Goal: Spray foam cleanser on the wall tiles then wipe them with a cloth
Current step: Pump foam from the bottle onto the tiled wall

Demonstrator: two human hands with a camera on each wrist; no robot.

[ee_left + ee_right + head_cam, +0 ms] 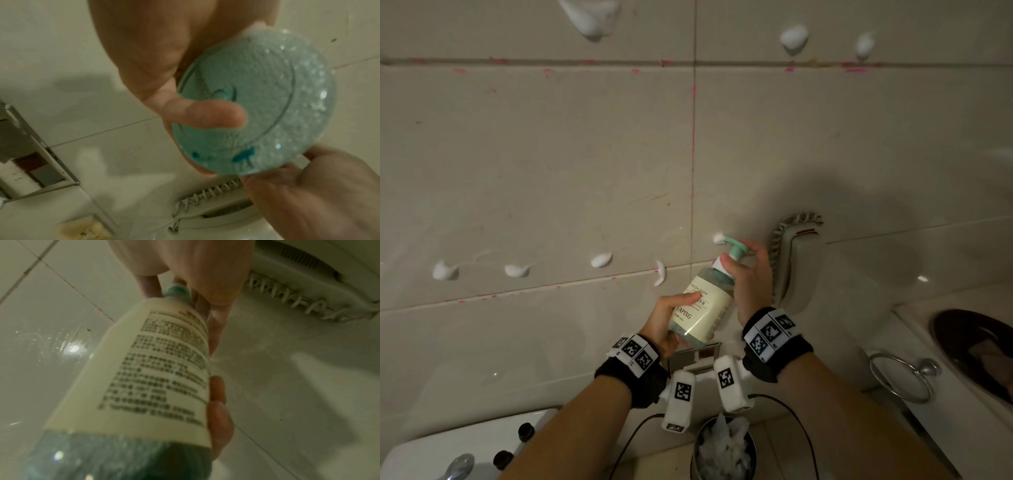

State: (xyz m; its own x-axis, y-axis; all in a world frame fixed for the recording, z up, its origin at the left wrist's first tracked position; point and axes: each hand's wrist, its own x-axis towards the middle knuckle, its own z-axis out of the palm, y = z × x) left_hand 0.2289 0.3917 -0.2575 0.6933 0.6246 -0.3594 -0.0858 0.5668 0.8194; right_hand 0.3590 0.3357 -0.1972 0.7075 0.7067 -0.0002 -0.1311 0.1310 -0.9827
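From the head cam, the foam cleanser bottle (702,305) was tilted toward the wall tiles (534,154), cradled at its base by the left hand (667,322) with fingers wrapped round the lower body, while the right hand (750,277) was curled over the teal pump head (736,248), thumb against the neck. A small foam blob (719,238) was sat right at the nozzle tip, touching the tile, and a row of foam dabs (601,260) was spread out to the left, with more up top. No cloth could be made out for sure. In the left wrist view, the bottle's bubbly teal bottom (257,104) was seen with a finger (205,113) hooked across it. In the right wrist view, the back label (160,363) was blurry, with fingers (218,410) clamped along the side. Risk-wise, probably: a wet, soapy bottle held at a slant could slip if the pump got pressed hard, and foam could be shot onto the wall phone (796,260) just beside, or left to slide down before it's wiped.
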